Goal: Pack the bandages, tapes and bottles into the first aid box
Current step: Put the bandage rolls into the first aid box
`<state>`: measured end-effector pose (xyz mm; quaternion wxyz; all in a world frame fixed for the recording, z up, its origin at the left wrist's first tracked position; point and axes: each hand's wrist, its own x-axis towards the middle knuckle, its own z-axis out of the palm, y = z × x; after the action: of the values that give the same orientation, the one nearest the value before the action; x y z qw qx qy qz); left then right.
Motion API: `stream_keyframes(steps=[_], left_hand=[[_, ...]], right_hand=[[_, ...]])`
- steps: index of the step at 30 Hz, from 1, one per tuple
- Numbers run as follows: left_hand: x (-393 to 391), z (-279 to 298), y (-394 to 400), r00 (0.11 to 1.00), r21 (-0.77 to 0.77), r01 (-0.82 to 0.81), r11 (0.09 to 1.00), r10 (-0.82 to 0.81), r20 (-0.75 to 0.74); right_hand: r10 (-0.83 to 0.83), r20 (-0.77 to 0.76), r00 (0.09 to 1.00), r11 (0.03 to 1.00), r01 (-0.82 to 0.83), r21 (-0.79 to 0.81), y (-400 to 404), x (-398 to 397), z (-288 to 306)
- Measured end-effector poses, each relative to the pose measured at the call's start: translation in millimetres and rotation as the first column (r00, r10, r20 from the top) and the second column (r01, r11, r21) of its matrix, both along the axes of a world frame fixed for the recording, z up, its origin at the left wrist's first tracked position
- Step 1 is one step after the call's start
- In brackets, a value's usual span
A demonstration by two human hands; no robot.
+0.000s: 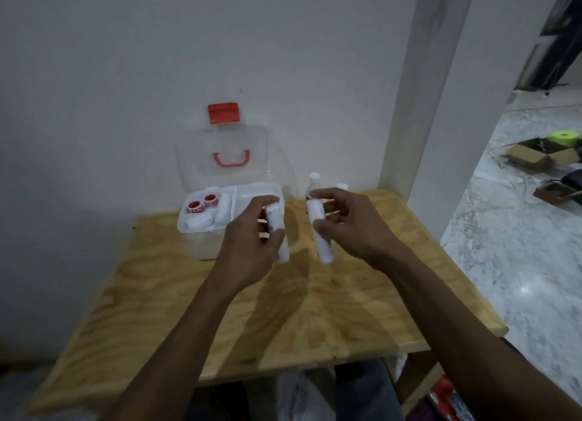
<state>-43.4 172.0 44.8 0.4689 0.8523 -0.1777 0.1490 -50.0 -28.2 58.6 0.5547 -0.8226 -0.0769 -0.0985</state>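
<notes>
My left hand (pixel 252 231) is closed around a white bandage roll (pixel 277 231), fingers curled over its upper half, its lower end sticking out below the hand. My right hand (pixel 343 222) pinches a second white roll (pixel 319 234) between thumb and fingertips near its top, so most of its length hangs free, tilted slightly. The two rolls are near each other, not touching, both held above the wooden table (pixel 283 310).

At about ten o'clock from my left hand sits the first aid box (pixel 204 234), white, its clear lid (pixel 226 156) standing open against the wall with a red handle and red latch. In its left compartment I see two tape rolls (pixel 203 201) with red cores and some white packs beside them; the picture is too blurred to tell what those are. The right compartment is partly hidden by my left hand.

At twelve o'clock from my right hand, just behind the fingers, a bottle with a white cap (pixel 314 181) stands on the table by the wall, with another white cap (pixel 341 186) showing just beside it.

At three o'clock, well away on the floor, lie cardboard boxes (pixel 535 156).
</notes>
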Motion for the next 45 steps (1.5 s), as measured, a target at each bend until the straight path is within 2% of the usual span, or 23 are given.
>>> stream_keyframes(steps=[8,14,18,24,28,32,36,45], left_hand=[[34.9,44.1,47.5,0.972,-0.058,-0.209,0.976,0.214,0.094],[67.1,43.2,46.9,0.976,0.037,-0.215,0.976,0.213,0.042],[78.6,26.6,47.9,0.980,0.210,-0.200,0.957,0.191,0.063],[83.6,1.1,51.1,0.976,0.371,-0.174,0.912,0.209,-0.055],[88.6,-7.7,51.1,0.974,0.449,-0.195,0.872,0.225,-0.015],[91.4,-11.6,54.1,0.970,0.518,-0.197,0.833,0.243,-0.021],[87.7,-7.3,57.7,0.973,0.560,-0.147,0.816,0.221,-0.067],[76.7,-5.5,60.6,0.981,0.449,-0.114,0.886,0.172,-0.090]], right_hand=[[-0.030,0.208,0.978,0.999,0.028,0.016,54.3,37.5,32.0],[-0.046,0.260,0.965,0.998,0.058,-0.039,74.8,72.7,29.1],[0.014,0.219,0.976,0.982,0.028,-0.188,81.7,87.9,14.2],[0.064,0.101,0.993,0.910,-0.017,-0.414,86.5,103.5,-6.9],[0.099,0.021,0.995,0.868,-0.076,-0.491,89.7,106.3,-7.0],[0.133,-0.050,0.990,0.831,-0.139,-0.538,92.5,108.3,-3.8],[0.172,-0.161,0.972,0.827,-0.231,-0.513,91.6,107.8,1.3],[0.154,-0.215,0.964,0.849,-0.240,-0.470,91.6,106.5,1.1]])
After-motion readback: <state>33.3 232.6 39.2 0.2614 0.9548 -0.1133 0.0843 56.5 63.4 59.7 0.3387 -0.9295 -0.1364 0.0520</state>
